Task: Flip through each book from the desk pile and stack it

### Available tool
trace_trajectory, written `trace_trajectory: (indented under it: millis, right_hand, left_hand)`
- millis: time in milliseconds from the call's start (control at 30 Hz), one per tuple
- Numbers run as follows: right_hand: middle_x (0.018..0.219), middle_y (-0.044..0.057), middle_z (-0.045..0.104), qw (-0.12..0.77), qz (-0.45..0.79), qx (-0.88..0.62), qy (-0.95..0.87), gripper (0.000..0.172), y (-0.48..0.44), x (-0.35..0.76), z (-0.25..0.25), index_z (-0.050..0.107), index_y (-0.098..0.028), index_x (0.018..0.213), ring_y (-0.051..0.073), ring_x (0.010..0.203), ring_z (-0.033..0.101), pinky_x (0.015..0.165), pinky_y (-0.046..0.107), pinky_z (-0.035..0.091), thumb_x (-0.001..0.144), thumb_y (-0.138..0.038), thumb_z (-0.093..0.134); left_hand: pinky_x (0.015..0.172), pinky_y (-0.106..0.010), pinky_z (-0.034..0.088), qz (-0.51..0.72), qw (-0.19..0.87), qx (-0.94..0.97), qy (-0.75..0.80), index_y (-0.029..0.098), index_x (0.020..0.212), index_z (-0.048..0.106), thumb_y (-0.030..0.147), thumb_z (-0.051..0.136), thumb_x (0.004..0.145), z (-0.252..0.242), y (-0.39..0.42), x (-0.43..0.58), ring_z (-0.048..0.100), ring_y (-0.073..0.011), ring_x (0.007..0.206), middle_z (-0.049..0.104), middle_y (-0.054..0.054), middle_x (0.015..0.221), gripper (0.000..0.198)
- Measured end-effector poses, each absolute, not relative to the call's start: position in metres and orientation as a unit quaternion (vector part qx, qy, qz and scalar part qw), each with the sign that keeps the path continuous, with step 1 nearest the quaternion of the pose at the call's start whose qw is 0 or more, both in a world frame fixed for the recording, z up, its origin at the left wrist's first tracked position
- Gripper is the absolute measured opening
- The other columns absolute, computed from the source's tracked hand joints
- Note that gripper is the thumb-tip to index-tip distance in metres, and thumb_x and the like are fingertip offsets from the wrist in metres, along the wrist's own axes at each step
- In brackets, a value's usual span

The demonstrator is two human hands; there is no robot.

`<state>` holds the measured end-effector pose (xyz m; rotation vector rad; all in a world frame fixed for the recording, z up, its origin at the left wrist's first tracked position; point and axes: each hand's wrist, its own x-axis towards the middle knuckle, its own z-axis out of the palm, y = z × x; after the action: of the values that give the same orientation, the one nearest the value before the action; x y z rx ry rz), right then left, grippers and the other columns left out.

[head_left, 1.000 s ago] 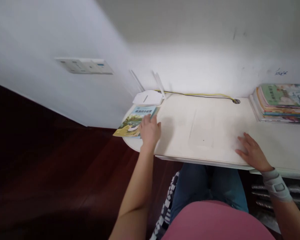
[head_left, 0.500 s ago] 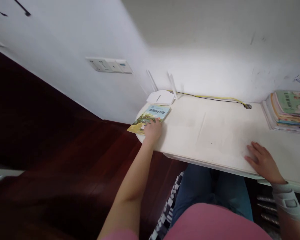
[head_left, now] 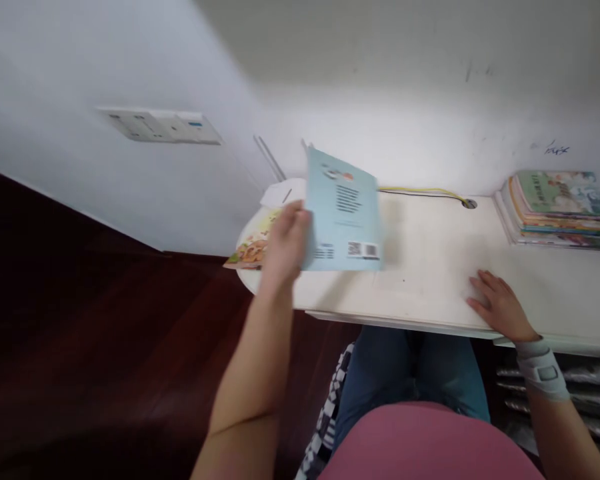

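Note:
My left hand grips a thin light-blue book by its left edge, thumb and fingers closed on it. The book is raised and tilted above the desk, its back cover with text and a barcode turned toward me. Under the hand, a yellow illustrated cover lies at the desk's rounded left end, partly hidden. Farther right, my right hand lies on the white desk near its front edge, fingers stretched out, holding nothing. A grey brace wraps that wrist.
Behind the raised book sits a white router, partly covered. Yellow and black cables run along the wall to a hole in the desk. A stack of books stands at the right. A socket panel is on the left wall.
The left hand has lifted a book off the desk's left end and turned it so its back cover shows, uncovering another illustrated cover. My right hand still rests on the desk. The view has shifted.

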<state>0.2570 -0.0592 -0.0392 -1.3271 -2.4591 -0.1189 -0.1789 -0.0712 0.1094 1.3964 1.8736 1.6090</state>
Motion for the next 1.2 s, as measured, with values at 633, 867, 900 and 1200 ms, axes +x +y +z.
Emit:
trace_trajectory:
  millis: [633, 867, 900, 1200]
  right_hand:
    - [0.139, 0.018, 0.051, 0.149, -0.027, -0.482, -0.863, 0.045, -0.063, 0.253, -0.028, 0.058, -0.017, 0.124, 0.03, 0.132, 0.044, 0.104, 0.05, 0.038, 0.092, -0.045, 0.045]
    - [0.148, 0.018, 0.041, 0.147, -0.052, -0.451, -0.879, 0.048, -0.075, 0.168, 0.011, 0.05, -0.013, 0.134, 0.029, 0.138, 0.034, 0.111, 0.05, 0.026, 0.096, -0.04, 0.038]
    - [0.147, 0.02, 0.041, 0.143, -0.041, -0.444, -0.884, 0.053, -0.078, 0.151, 0.01, 0.049, -0.01, 0.135, 0.03, 0.138, 0.035, 0.111, 0.05, 0.027, 0.096, -0.044, 0.038]
    - [0.144, 0.021, 0.045, 0.168, 0.02, -0.44, -0.882, 0.07, -0.09, 0.117, -0.022, 0.045, -0.007, 0.139, 0.032, 0.136, 0.037, 0.11, 0.049, 0.029, 0.091, -0.058, 0.041]
  left_hand:
    - [0.096, -0.043, 0.045, 0.387, 0.199, 0.561, 0.704, 0.014, 0.114, 0.061, 0.033, 0.041, 0.087, -0.011, -0.04, -0.122, 0.06, -0.0268, 0.109, 0.066, -0.013, 0.118, 0.038]
    - [0.108, -0.056, 0.035, 0.329, 0.046, 0.648, 0.685, 0.007, 0.121, 0.054, 0.034, 0.039, 0.093, -0.038, -0.062, -0.119, 0.041, -0.0328, 0.133, 0.05, -0.025, 0.137, 0.041]
    - [0.108, -0.058, 0.034, 0.322, 0.041, 0.648, 0.689, 0.005, 0.122, 0.052, 0.035, 0.039, 0.093, -0.041, -0.066, -0.117, 0.038, -0.0344, 0.135, 0.047, -0.027, 0.138, 0.044]
    - [0.111, -0.057, 0.031, 0.327, 0.046, 0.644, 0.69, 0.006, 0.125, 0.053, 0.04, 0.032, 0.096, -0.045, -0.078, -0.114, 0.034, -0.0329, 0.138, 0.045, -0.025, 0.142, 0.05]
